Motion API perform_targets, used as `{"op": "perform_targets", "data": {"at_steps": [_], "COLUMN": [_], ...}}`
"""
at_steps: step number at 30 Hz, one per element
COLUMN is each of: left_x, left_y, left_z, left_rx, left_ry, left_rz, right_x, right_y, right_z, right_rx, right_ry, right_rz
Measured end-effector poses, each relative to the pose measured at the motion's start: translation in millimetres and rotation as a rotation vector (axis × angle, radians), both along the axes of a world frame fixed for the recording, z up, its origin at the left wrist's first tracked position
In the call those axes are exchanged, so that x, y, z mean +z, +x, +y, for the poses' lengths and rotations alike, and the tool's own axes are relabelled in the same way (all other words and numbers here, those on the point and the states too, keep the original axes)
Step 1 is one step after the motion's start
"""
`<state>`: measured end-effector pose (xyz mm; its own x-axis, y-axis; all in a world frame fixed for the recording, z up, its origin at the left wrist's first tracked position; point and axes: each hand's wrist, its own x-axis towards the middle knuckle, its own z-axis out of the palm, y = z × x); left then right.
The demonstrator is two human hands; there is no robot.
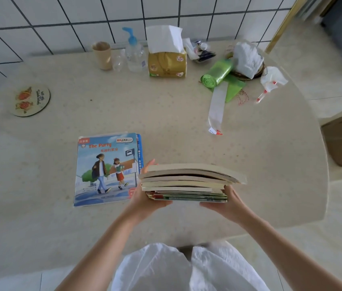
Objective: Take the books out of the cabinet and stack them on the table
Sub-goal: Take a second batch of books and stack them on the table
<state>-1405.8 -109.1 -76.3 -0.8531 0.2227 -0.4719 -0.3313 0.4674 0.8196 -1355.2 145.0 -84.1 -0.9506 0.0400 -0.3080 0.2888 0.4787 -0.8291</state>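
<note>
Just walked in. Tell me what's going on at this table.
A person is holding a pile of books over the table, left hand and right hand under its ends. A smaller stack of books, topped by one titled "The Party", already lies on the table just left of it. Tissues, a pump bottle and a cup sit by the wall.

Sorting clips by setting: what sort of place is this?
Probably a home kitchen or dining corner: a tiled wall, a table with tissue pack, pump bottle and children's books.

Bare table [176, 127] ahead; clutter probably confined along wall [60, 22].
</note>
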Motion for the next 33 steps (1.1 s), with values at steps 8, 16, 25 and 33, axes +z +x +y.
{"op": "perform_targets", "data": {"at_steps": [8,16,25,33], "left_x": [-5.1,-3.1,0.9,-0.5], "left_y": [-10.1,-13.9,-10.6,-16.1], "left_z": [-5.2,-1.7,4.1,-4.3], "left_rx": [-0.047,-0.083,-0.084,-0.011], "left_ry": [-0.171,-0.229,-0.234,-0.036], "left_rz": [-0.111,-0.117,-0.120,-0.033], "right_x": [-25.1,-28.5,-28.9,-14.2], "right_y": [-5.1,-16.0,-26.2,-43.8], "right_z": [4.9,20.6,24.0,23.3], "right_rx": [-0.032,0.028,0.190,0.113], "right_ry": [0.090,-0.108,-0.104,-0.110], "right_rz": [-0.162,-0.139,-0.130,-0.094]}}
